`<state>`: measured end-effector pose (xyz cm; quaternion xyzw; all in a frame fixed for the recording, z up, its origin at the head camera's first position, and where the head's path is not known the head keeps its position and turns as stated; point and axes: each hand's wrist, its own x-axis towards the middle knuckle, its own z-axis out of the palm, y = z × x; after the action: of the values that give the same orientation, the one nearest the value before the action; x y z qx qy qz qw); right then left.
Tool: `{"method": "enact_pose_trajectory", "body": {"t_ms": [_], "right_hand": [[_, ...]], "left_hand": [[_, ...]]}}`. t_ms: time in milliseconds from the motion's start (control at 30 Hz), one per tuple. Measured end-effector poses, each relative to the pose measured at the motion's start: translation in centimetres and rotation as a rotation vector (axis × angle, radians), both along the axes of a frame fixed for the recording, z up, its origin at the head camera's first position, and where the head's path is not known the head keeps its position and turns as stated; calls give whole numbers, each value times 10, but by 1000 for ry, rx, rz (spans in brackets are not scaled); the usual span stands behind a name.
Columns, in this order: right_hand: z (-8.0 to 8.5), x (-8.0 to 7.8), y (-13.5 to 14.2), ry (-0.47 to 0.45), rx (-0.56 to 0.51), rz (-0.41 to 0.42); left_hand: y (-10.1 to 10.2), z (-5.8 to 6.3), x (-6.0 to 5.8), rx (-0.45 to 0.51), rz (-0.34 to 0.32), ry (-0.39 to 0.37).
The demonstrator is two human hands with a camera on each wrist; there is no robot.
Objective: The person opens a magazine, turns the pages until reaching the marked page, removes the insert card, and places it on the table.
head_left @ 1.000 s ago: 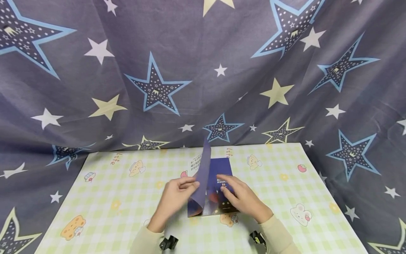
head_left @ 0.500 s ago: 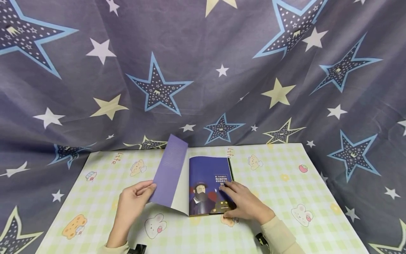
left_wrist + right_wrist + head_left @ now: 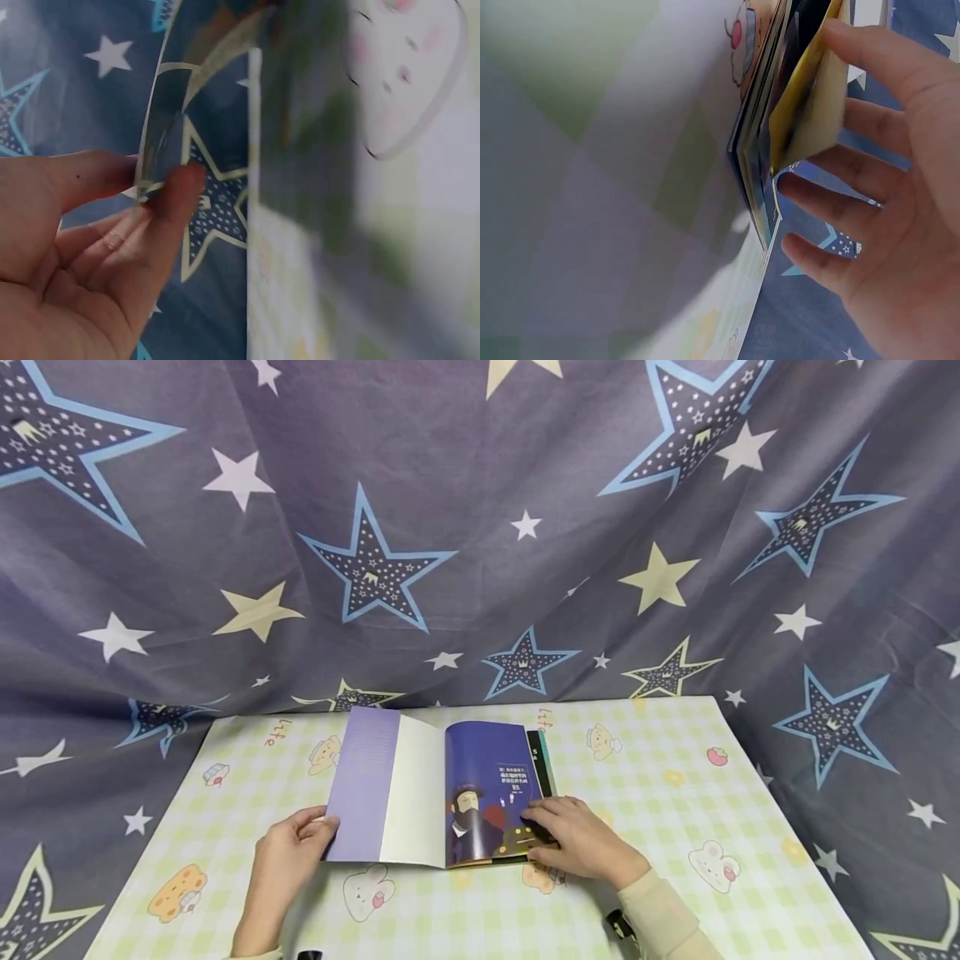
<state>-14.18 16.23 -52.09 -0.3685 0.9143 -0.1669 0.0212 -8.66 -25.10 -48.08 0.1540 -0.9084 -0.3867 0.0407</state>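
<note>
An open book (image 3: 416,793) lies on the table. Its left side shows a purple flap (image 3: 363,785) beside a white inner side; the right page (image 3: 487,752) is dark blue, with a bearded figure in a hat and white print. My left hand (image 3: 288,852) pinches the flap's outer lower edge between thumb and fingers, as the left wrist view also shows. At the book's lower right corner, my right hand (image 3: 581,839) grips the edge of the pages, fingers over the page and thumb at the bottom edge. In the right wrist view, yellow and cream leaves (image 3: 810,112) lie between thumb and fingers.
The table (image 3: 750,877) wears a green-and-white checked cloth with cartoon animals. A dark star-patterned curtain (image 3: 465,577) hangs behind and at the sides. Black and teal edges (image 3: 543,760) of lower layers show past the right page.
My left hand has swung the purple flap leftward and down, laying the book open. My right hand has moved from over the page to its right edge, and the top pages have shifted left.
</note>
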Motion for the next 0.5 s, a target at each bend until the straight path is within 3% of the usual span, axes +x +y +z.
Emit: {"method": "enact_pose_trajectory", "body": {"t_ms": [233, 500], "right_hand": [[2, -2, 5, 17, -69, -22], [4, -4, 7, -19, -249, -60]], "left_hand": [[6, -13, -4, -134, -32, 59], [29, -16, -7, -271, -82, 265]]}}
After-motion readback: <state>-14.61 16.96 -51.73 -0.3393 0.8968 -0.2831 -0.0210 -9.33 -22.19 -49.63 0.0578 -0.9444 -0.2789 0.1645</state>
